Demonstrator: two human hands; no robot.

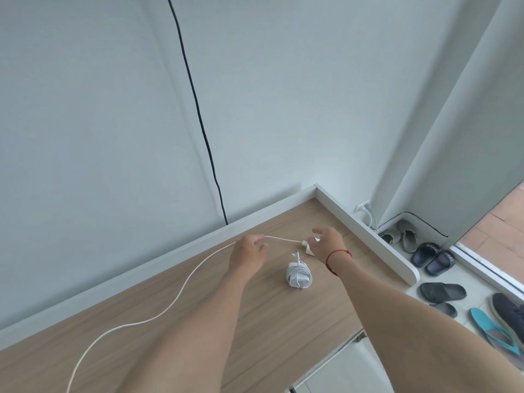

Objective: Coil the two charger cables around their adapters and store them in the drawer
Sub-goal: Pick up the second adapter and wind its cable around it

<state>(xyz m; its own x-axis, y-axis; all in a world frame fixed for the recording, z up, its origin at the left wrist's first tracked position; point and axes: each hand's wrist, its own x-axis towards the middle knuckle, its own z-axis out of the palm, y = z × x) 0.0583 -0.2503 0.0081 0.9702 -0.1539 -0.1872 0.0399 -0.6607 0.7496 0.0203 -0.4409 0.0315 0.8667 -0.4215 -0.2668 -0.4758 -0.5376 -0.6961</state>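
Your left hand (249, 249) has its fingers pinched on the loose white cable (181, 285), which trails away behind your wrist across the wooden desk (255, 321). Your right hand (326, 241) has fingers spread and curled over the white adapter (392, 246) at the cable's end; whether they grip it, you cannot tell. The already coiled charger (297, 275) lies on the desk just short of both hands' fingertips, between them.

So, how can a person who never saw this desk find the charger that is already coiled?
Look at the wooden desk against the white wall, towards its right end. The coiled charger lies there, nearer than both hands. Its cable is wrapped in a tight bundle, while the other cable trails long and loose across the desk.
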